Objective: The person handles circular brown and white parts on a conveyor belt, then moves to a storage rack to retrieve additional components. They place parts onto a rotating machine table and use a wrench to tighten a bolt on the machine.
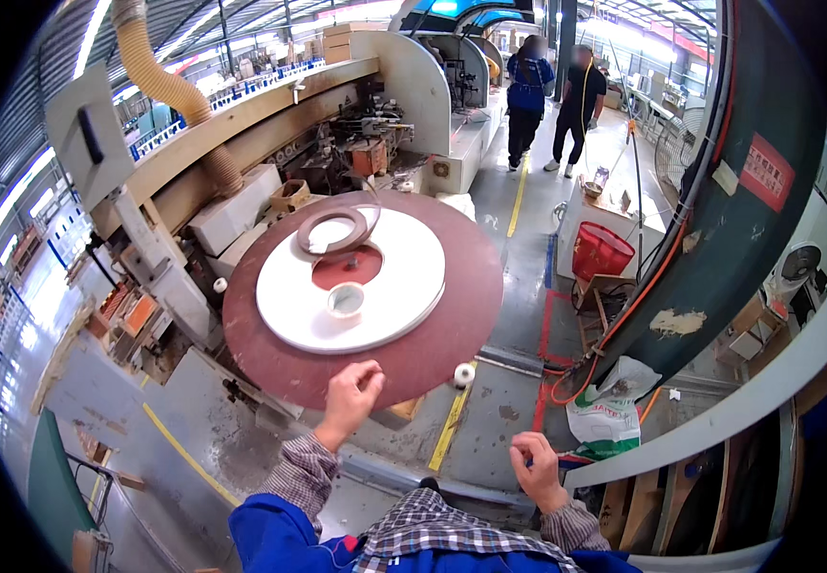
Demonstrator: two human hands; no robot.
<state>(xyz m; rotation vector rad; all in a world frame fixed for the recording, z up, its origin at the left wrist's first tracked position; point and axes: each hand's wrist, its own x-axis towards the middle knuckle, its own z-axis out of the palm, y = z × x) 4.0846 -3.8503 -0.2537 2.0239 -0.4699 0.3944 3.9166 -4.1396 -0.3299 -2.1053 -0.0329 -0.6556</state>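
My left hand (352,393) is over the front edge of a large round brown board (471,286), thumb and fingers drawn together; whatever may be in them is hidden. On that board lies a thick white ring-shaped roll (413,248) with a reddish core opening. Two flat brownish rings (310,235) overlap on the roll's far left part, and a small white roll (345,300) rests nearer me. My right hand (538,468) hovers off to the right with loosely curled fingers and a gap by the thumb, nothing visible in it, close to the end of a curved pale band (719,425).
A long machine (404,95) runs along the back left, with a ribbed hose (160,67) above. A red bucket (603,250) stands right of the aisle. A white-green sack (609,411) lies beside a dark green pillar (710,248). Two people (528,91) are farther down the aisle.
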